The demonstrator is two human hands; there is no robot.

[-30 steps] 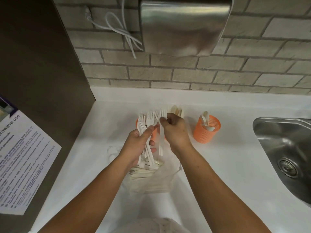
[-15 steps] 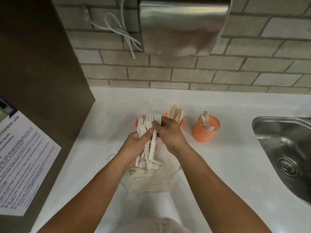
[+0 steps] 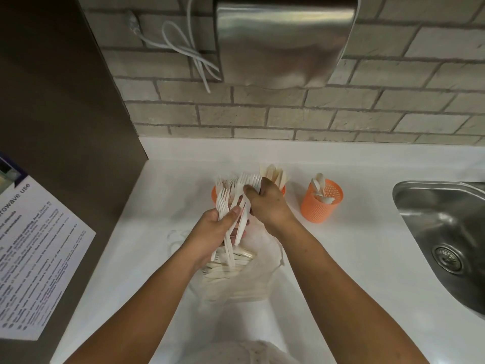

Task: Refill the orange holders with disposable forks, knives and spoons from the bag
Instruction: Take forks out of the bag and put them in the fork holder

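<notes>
My left hand grips a bundle of white plastic forks by their handles, tines pointing away from me. My right hand pinches a few forks near their tines at the top of the same bundle. Behind the hands stand three orange mesh holders: the left holder with forks, the middle holder with knives, mostly hidden by my right hand, and the right holder with a few spoons. A clear plastic bag of white cutlery lies on the white counter below my hands.
A steel sink is set into the counter at the right. A steel dispenser and a looped white cable hang on the brick wall. A brown side panel with a printed notice stands at the left.
My right hand has moved left, bringing the forks it pinches against the bundle in my left hand. The middle holder's knives have come into view behind it.
</notes>
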